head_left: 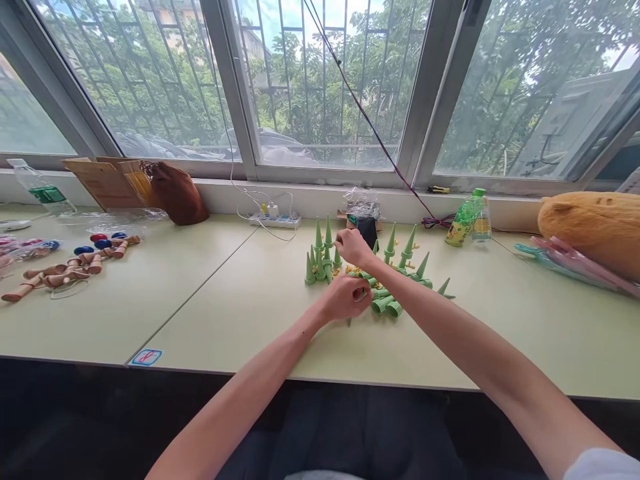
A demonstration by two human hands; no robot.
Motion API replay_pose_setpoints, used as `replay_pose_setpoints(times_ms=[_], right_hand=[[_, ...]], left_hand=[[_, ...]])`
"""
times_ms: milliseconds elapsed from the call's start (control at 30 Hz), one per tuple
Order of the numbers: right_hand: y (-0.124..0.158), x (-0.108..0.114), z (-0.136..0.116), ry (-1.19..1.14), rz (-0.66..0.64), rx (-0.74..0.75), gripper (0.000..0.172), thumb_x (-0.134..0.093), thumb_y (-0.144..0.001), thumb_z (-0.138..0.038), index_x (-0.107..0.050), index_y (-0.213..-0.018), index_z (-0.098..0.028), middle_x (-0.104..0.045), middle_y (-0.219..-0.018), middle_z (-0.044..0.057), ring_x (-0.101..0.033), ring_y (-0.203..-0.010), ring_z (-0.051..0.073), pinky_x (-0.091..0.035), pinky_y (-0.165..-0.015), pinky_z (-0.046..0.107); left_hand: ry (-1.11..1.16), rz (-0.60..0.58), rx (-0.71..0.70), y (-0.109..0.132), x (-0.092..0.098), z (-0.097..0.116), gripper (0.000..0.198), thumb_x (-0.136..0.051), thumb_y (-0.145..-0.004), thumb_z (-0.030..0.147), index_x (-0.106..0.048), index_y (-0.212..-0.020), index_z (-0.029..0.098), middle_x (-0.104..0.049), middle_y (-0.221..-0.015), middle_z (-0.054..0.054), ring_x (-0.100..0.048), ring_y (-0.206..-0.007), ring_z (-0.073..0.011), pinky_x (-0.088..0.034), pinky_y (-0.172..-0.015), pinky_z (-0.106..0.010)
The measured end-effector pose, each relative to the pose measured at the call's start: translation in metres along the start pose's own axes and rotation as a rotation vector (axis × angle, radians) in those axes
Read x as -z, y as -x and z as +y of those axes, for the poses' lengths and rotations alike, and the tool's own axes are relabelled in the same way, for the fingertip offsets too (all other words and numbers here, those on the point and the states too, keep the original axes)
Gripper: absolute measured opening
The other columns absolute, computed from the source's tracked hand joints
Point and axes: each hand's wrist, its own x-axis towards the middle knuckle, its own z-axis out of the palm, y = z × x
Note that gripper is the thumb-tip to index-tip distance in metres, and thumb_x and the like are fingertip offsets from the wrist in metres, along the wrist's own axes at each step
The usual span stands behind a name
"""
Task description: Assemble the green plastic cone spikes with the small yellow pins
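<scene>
My left hand (347, 297) is low over the table with its fingers curled closed. A green pointed tip (349, 322) shows just under it; whether the hand grips that piece I cannot tell. Crossing beyond it, my right hand (356, 248) is closed, fingertips beside a group of upright green cone-topped pieces (319, 257); anything in its fingers is hidden. Right of the hands stand more green cone-topped pieces (407, 247), and green tubes (385, 307) lie in front of them. Small yellow pieces (350, 270) are partly covered by my hands.
Behind the green pieces sits a small box with a black item (369, 230). A power strip (275, 221) lies by the wall. Bottles (465, 219) and a tan plush (590, 230) are at the right. Wooden kendamas (75, 267) and a brown bag (177, 193) are at the left.
</scene>
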Motion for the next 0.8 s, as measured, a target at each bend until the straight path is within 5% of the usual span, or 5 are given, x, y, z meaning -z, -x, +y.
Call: replay_pose_setpoints(times_ms=[167, 333, 500, 633, 800], right_hand=[[0.012, 0.013, 0.005, -0.064, 0.136, 0.018, 0.023, -0.047, -0.092, -0.020, -0.054, -0.070, -0.017, -0.058, -0.068, 0.006, -0.053, -0.064, 0.015, -0.032, -0.061, 0.025], [0.046, 0.030, 0.014, -0.129, 0.398, 0.142, 0.024, -0.037, -0.099, -0.030, -0.052, -0.084, -0.017, -0.059, -0.075, 0.005, -0.051, -0.064, 0.014, -0.034, -0.063, 0.023], [0.078, 0.024, 0.026, -0.167, 0.532, 0.202, 0.028, -0.034, -0.100, -0.036, -0.050, -0.085, -0.019, -0.057, -0.073, 0.003, -0.049, -0.064, 0.013, -0.035, -0.062, 0.022], [0.090, 0.010, 0.029, -0.236, 0.595, 0.200, 0.027, -0.036, -0.099, -0.035, -0.051, -0.084, -0.018, -0.058, -0.072, 0.003, -0.046, -0.058, 0.011, -0.035, -0.058, 0.023], [0.095, 0.005, 0.028, -0.291, 0.585, 0.171, 0.028, -0.037, -0.099, -0.038, -0.051, -0.084, -0.019, -0.058, -0.072, 0.003, -0.047, -0.058, 0.011, -0.037, -0.059, 0.023]], left_hand=[[-0.068, 0.047, 0.041, -0.002, 0.000, -0.002, 0.029, -0.050, -0.082, 0.019, -0.045, -0.054, 0.018, -0.044, -0.048, 0.003, -0.034, -0.046, -0.0079, -0.032, -0.051, -0.023], [-0.088, 0.216, 0.132, -0.005, 0.001, -0.005, 0.031, -0.048, -0.085, 0.020, -0.041, -0.055, 0.018, -0.038, -0.050, 0.004, -0.032, -0.048, -0.0084, -0.031, -0.051, -0.023], [-0.047, 0.393, 0.226, -0.006, 0.003, -0.010, 0.010, -0.055, -0.086, 0.027, -0.052, -0.081, 0.019, -0.047, -0.065, 0.004, -0.038, -0.051, -0.0079, -0.036, -0.054, -0.022], [-0.037, 0.316, 0.212, -0.005, 0.003, -0.013, 0.025, -0.063, -0.083, 0.028, -0.055, -0.105, 0.020, -0.054, -0.091, 0.000, -0.041, -0.051, -0.0045, -0.041, -0.055, -0.021], [-0.044, 0.266, 0.215, -0.006, 0.002, -0.016, 0.020, -0.062, -0.085, 0.024, -0.060, -0.105, 0.021, -0.057, -0.095, -0.002, -0.047, -0.053, -0.0045, -0.044, -0.056, -0.021]])
